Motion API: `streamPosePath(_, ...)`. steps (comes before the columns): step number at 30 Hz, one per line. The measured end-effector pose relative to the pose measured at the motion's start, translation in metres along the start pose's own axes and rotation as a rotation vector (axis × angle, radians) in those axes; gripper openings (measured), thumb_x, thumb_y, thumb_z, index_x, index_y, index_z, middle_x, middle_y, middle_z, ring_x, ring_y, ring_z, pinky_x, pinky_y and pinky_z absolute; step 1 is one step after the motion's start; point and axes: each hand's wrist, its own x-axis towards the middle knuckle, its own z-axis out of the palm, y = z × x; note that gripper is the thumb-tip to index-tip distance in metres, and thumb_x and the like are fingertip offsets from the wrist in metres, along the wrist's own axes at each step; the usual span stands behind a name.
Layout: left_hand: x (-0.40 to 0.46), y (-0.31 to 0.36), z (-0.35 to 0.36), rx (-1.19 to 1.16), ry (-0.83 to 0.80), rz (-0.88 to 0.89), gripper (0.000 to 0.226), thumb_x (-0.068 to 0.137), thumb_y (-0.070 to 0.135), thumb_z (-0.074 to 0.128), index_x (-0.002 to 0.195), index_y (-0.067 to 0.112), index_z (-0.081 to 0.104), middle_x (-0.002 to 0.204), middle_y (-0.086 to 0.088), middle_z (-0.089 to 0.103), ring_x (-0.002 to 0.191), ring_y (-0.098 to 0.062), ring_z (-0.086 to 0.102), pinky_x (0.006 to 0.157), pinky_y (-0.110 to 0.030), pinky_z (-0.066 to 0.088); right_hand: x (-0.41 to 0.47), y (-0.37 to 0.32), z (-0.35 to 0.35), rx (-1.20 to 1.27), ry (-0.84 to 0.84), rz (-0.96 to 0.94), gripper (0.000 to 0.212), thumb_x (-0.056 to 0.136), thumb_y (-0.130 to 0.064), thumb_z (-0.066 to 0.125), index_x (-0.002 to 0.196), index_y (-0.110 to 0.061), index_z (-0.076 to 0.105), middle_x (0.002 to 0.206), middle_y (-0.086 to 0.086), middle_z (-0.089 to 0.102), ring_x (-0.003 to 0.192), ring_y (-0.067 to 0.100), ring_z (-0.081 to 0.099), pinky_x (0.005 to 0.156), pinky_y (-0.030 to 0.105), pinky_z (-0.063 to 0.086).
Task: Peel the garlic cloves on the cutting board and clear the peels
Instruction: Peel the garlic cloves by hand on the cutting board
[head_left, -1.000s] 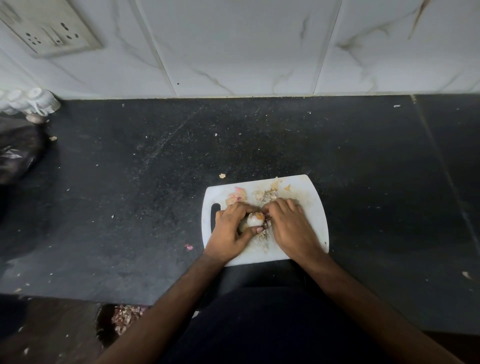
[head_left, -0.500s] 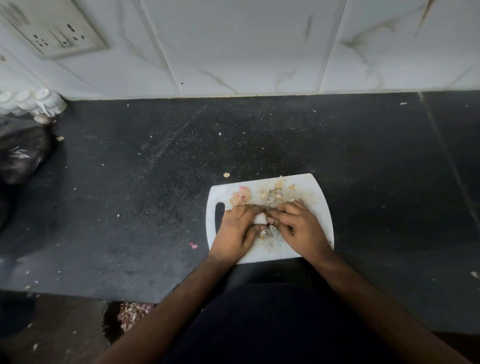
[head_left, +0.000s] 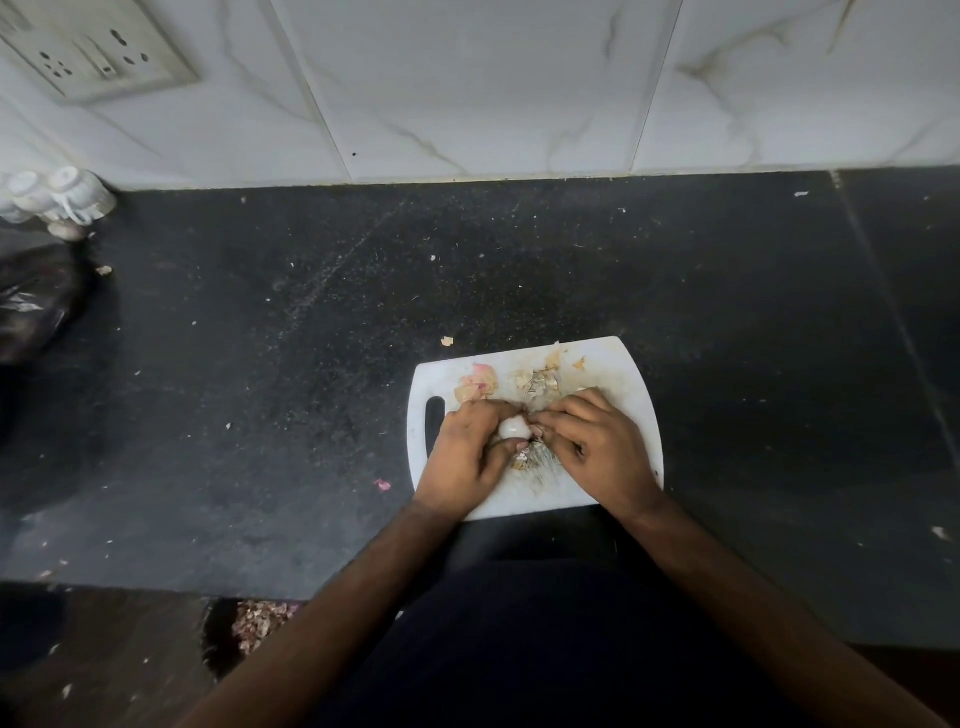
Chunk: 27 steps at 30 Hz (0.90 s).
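A white cutting board (head_left: 623, 364) with a handle slot lies on the black counter, near its front edge. My left hand (head_left: 465, 454) grips a pale garlic clove (head_left: 513, 428) between fingers and thumb above the board's middle. My right hand (head_left: 597, 447) meets it from the right, its fingertips pinching at the clove's right end. Pinkish and tan peels (head_left: 477, 385) lie on the board's far part, with more papery peels (head_left: 540, 383) beside them and a small heap (head_left: 530, 460) under my hands.
Peel scraps (head_left: 383, 485) dot the black counter (head_left: 311, 364). A black plastic bag (head_left: 31, 306) and white containers (head_left: 57, 197) stand at the far left. A bin with peels (head_left: 260, 621) sits below the counter edge. A tiled wall with a socket (head_left: 88, 47) closes the back.
My right hand's fingers have spread and shifted against the clove. More of the clove's pale surface shows between my hands. The camera has drifted slightly.
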Motion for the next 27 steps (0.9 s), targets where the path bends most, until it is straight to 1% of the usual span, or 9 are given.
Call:
streamPosePath(2, 0.0001, 0.0003, -0.0006, -0.012, 0.006, -0.004, 0.027, 0.092, 0.019, 0.075, 0.116, 0.010, 0.068, 0.112, 0.002, 0.069, 0.107, -0.003, 0.055, 0.098, -0.011, 0.034, -0.0002, -0.0016, 0.0013, 0.011, 0.036, 0.007, 0.014, 0.093, -0.023, 0.073, 0.104, -0.018, 0.079, 0.092, -0.007, 0.071, 0.089, 0.017, 0.062, 0.073, 0.033, 0.054)
streamPosePath(4, 0.0002, 0.0006, -0.0009, -0.019, 0.000, 0.000, 0.028, 0.093, 0.022, 0.075, 0.117, 0.011, 0.067, 0.113, 0.003, 0.068, 0.108, -0.004, 0.055, 0.098, -0.014, 0.036, 0.0000, -0.0019, 0.0022, 0.039, 0.058, 0.022, 0.013, 0.092, -0.027, 0.073, 0.099, -0.018, 0.079, 0.089, -0.008, 0.071, 0.087, 0.016, 0.061, 0.071, 0.032, 0.053)
streamPosePath(10, -0.0017, -0.0011, 0.0005, -0.019, 0.001, 0.008, 0.029, 0.093, 0.025, 0.076, 0.118, 0.014, 0.067, 0.116, 0.004, 0.068, 0.110, -0.012, 0.059, 0.096, -0.031, 0.044, 0.0006, -0.0016, 0.0044, -0.037, 0.038, -0.010, 0.013, 0.092, -0.028, 0.072, 0.094, -0.016, 0.076, 0.089, -0.007, 0.070, 0.087, 0.015, 0.059, 0.071, 0.029, 0.051)
streamPosePath(14, -0.0011, -0.0015, 0.0016, 0.015, 0.004, 0.043, 0.028, 0.092, 0.024, 0.077, 0.116, 0.012, 0.068, 0.114, 0.002, 0.069, 0.109, -0.015, 0.059, 0.094, -0.031, 0.043, -0.0002, 0.0000, 0.0072, -0.075, 0.048, -0.014, 0.011, 0.091, -0.027, 0.072, 0.091, -0.016, 0.074, 0.088, -0.006, 0.068, 0.086, 0.017, 0.059, 0.073, 0.031, 0.051)
streamPosePath(17, -0.0014, -0.0030, 0.0025, 0.024, -0.005, 0.045, 0.027, 0.092, 0.025, 0.076, 0.113, 0.010, 0.067, 0.113, 0.000, 0.069, 0.108, -0.018, 0.060, 0.091, -0.039, 0.046, 0.0009, -0.0005, 0.0077, -0.081, 0.049, -0.018, 0.011, 0.091, -0.026, 0.073, 0.089, -0.016, 0.072, 0.087, -0.005, 0.067, 0.085, 0.018, 0.058, 0.075, 0.031, 0.051)
streamPosePath(20, -0.0017, -0.0021, 0.0021, -0.002, 0.000, 0.034, 0.027, 0.091, 0.025, 0.077, 0.111, 0.010, 0.067, 0.112, 0.000, 0.069, 0.108, -0.018, 0.060, 0.091, -0.041, 0.048, 0.0009, -0.0029, 0.0077, -0.082, 0.031, -0.013, 0.013, 0.090, -0.028, 0.069, 0.088, -0.015, 0.070, 0.086, -0.005, 0.066, 0.086, 0.017, 0.056, 0.075, 0.028, 0.048)
streamPosePath(22, -0.0012, -0.0001, 0.0006, -0.024, 0.001, 0.011, 0.027, 0.091, 0.027, 0.078, 0.108, 0.009, 0.067, 0.112, 0.000, 0.068, 0.109, -0.016, 0.060, 0.092, -0.038, 0.048, 0.0008, -0.0024, 0.0076, -0.072, 0.008, 0.051, 0.013, 0.088, -0.029, 0.067, 0.088, -0.016, 0.069, 0.087, -0.005, 0.065, 0.088, 0.016, 0.054, 0.072, 0.028, 0.048)
streamPosePath(24, -0.0018, 0.0015, -0.0009, -0.052, 0.004, -0.030, 0.029, 0.090, 0.030, 0.079, 0.106, 0.010, 0.066, 0.112, 0.001, 0.067, 0.109, -0.013, 0.060, 0.094, -0.035, 0.049, 0.0014, 0.0000, 0.0078, -0.038, 0.018, 0.176, 0.008, 0.083, -0.022, 0.071, 0.087, -0.016, 0.069, 0.087, -0.006, 0.065, 0.090, 0.015, 0.053, 0.069, 0.031, 0.050)
streamPosePath(27, -0.0029, 0.0028, -0.0014, -0.087, 0.012, -0.069, 0.032, 0.089, 0.035, 0.079, 0.107, 0.013, 0.064, 0.112, 0.001, 0.066, 0.109, -0.013, 0.061, 0.094, -0.032, 0.051, 0.0049, 0.0014, 0.0083, 0.003, 0.011, 0.294, 0.011, 0.081, -0.014, 0.075, 0.090, -0.015, 0.069, 0.089, -0.007, 0.067, 0.093, 0.014, 0.053, 0.072, 0.035, 0.051)
